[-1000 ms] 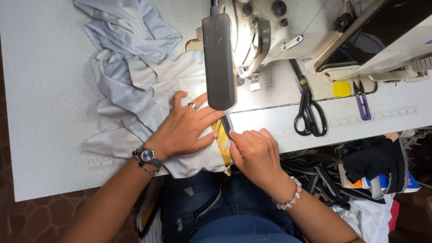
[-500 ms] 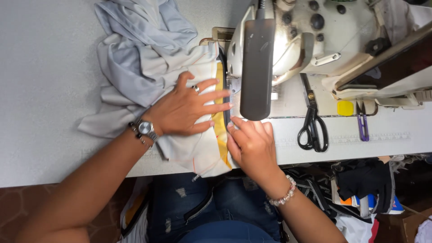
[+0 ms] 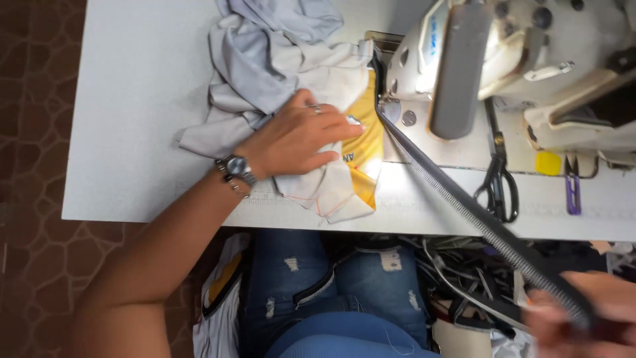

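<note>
While pressed flat and open, left hand (image 3: 298, 140) pinning crumpled grey-and-yellow garment (image 3: 278, 86) on white table (image 3: 132, 99) beside sewing machine (image 3: 503, 59); right hand (image 3: 583, 318), blurred, pinching ribbed dark zipper tape (image 3: 464, 205).

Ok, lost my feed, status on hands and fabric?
Left hand flat on grey fabric. Right hand pulling dark ribbed strip taut from sewing machine. Nothing blocking.

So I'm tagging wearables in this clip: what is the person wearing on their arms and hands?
The arms are bare, with no sleeves showing. The left hand has a ring on one finger and a silver-coloured wristwatch with a round dark face. The right hand is blurred at the frame's corner, so I cannot tell what it wears.
</note>
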